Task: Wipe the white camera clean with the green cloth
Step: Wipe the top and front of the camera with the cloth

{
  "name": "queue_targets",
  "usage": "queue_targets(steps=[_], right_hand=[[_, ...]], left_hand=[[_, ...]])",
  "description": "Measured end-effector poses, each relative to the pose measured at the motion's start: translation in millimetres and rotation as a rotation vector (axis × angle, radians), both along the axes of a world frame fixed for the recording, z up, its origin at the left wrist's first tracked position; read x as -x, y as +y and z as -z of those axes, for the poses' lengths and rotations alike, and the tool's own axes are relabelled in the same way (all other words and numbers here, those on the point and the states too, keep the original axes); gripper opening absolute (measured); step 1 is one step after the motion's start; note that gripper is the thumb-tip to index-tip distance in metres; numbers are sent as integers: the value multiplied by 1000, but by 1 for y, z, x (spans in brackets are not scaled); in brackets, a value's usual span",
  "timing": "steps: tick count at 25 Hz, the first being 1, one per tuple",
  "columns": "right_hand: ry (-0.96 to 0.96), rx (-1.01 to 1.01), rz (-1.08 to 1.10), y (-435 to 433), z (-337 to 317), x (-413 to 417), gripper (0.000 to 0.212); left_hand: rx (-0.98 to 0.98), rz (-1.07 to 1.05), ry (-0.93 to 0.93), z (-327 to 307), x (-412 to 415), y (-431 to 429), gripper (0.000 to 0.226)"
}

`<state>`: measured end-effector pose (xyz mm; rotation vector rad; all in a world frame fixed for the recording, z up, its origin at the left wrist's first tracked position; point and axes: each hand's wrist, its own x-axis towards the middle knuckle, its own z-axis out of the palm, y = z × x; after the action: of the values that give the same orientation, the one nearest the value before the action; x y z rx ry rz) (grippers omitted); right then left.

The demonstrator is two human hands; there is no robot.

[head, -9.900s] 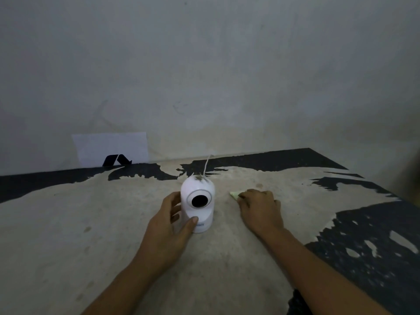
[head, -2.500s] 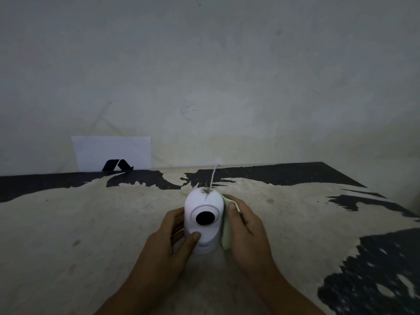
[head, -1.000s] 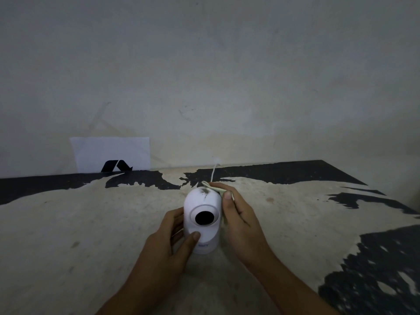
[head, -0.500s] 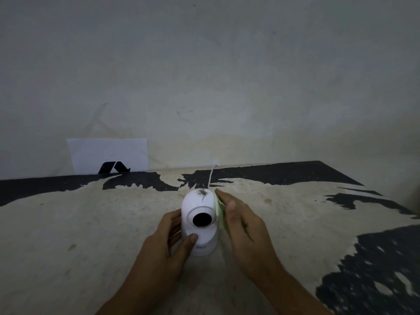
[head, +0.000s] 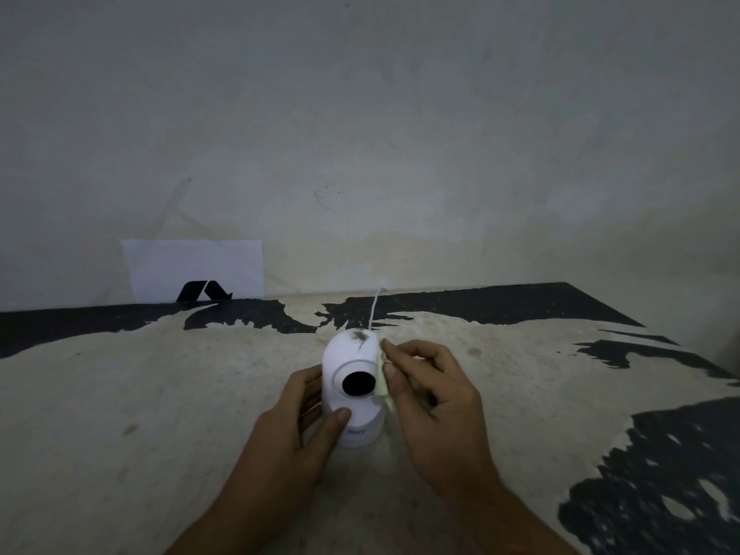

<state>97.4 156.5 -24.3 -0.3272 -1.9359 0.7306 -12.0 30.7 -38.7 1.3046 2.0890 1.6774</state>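
The white camera (head: 347, 356) stands upright in the middle of the worn table (head: 160, 394), its dark round lens facing me and a dark smudge of dirt on its domed top. My left hand (head: 294, 428) grips its base from the left, thumb across the front. My right hand (head: 434, 398) pinches the pale green cloth (head: 381, 378) and presses it against the camera's right side, beside the lens. Most of the cloth is hidden under my fingers.
A thin white cable (head: 374, 308) runs from behind the camera to the wall. A white paper with a black mark (head: 194, 270) leans against the wall at the back left. The table's right edge (head: 648, 328) falls away at the far right.
My right hand has moved the cloth from the top right of the dome down along the camera's right side, next to the lens. My left hand still holds the base.
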Motion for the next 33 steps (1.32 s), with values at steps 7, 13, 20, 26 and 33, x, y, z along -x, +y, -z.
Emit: queue_targets(steps=[7,13,20,26,33], right_hand=[[60,-50,88,-2,1,-2,19],[4,-32,70,-3,-1,-2,23],[-7,-122,79,-2,1,0,27],[25,-198,62,-10,0,0,33],[86,-315,97,-8,3,2,31]], left_hand=[[-20,20,-18,-1,-1,-2,54],[-3,20,-20,0,-1,-2,49],[-4,40,-9,2,1,-1,44],[-2,31,-25,0,-1,-1,45],[-7,26,-13,0,0,-2,45]])
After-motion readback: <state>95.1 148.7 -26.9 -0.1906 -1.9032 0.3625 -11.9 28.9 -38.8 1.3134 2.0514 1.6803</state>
